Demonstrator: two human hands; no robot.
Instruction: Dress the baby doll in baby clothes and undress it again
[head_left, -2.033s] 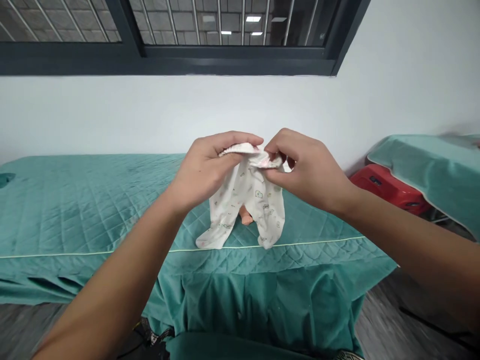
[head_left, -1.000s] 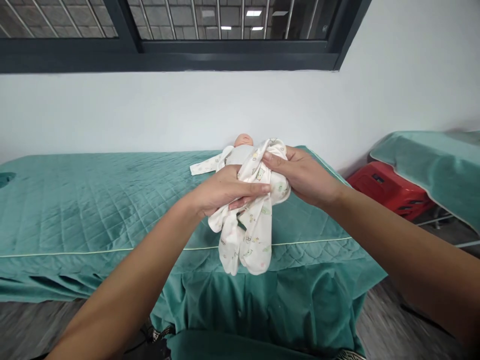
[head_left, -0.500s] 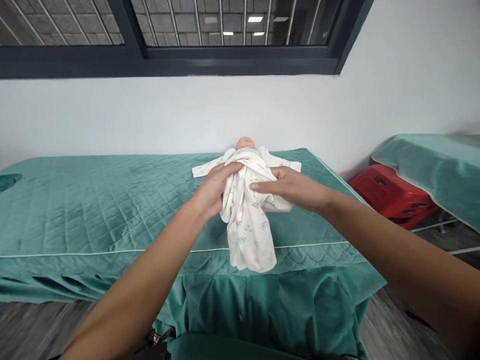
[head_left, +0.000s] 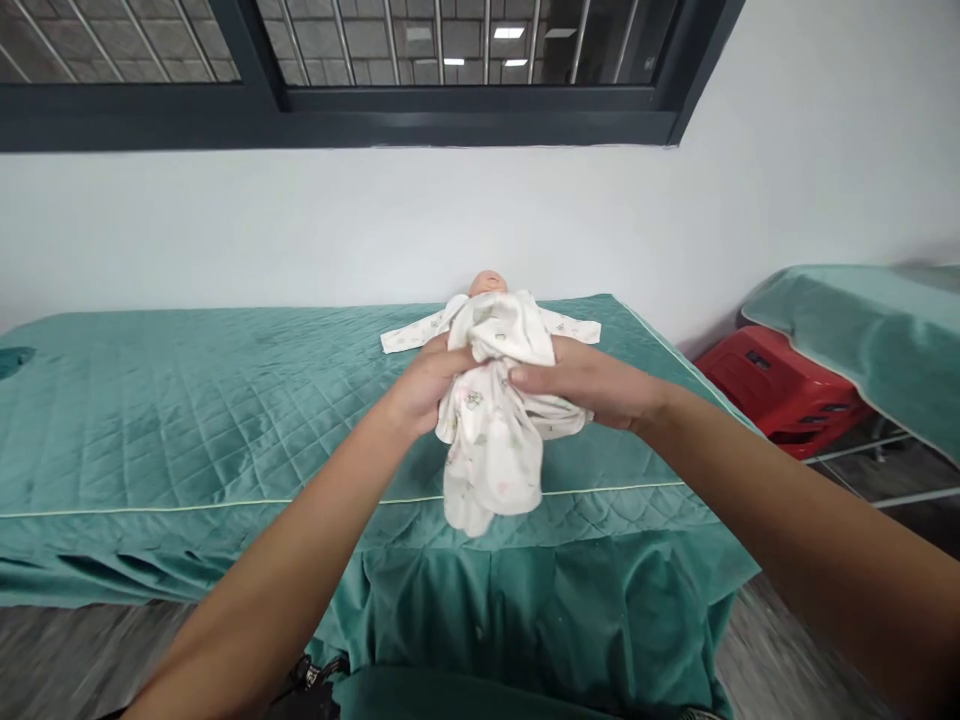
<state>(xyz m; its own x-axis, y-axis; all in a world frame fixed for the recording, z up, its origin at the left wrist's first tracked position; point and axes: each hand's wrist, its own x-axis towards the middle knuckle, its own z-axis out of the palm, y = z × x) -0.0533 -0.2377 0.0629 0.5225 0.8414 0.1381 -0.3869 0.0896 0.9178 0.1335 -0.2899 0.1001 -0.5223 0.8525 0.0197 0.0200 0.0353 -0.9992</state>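
Observation:
A baby doll (head_left: pixel 489 281) lies on its back on the green bed, head towards the wall, with white printed sleeves spread to both sides. Over its body, white baby clothing (head_left: pixel 495 455) with small animal prints is bunched up, and its lower part hangs towards the bed's near edge. My left hand (head_left: pixel 433 385) grips the gathered cloth from the left, fingers hidden in the folds. From the right, my right hand (head_left: pixel 581 382) grips it too, thumb pressed on top. Whether the doll's legs are inside the cloth I cannot tell.
A quilted green cover (head_left: pixel 225 400) spreads over the bed, its skirt hanging at the front. Red plastic stools (head_left: pixel 780 385) stand at the right, beneath another green-covered bed (head_left: pixel 877 320). Behind are a white wall (head_left: pixel 337 230) and a dark-framed barred window (head_left: pixel 465 115).
The cloth between my hands has been gathered up more, and its hanging end has become shorter and more bunched. Both hands keep their hold at nearly the same place.

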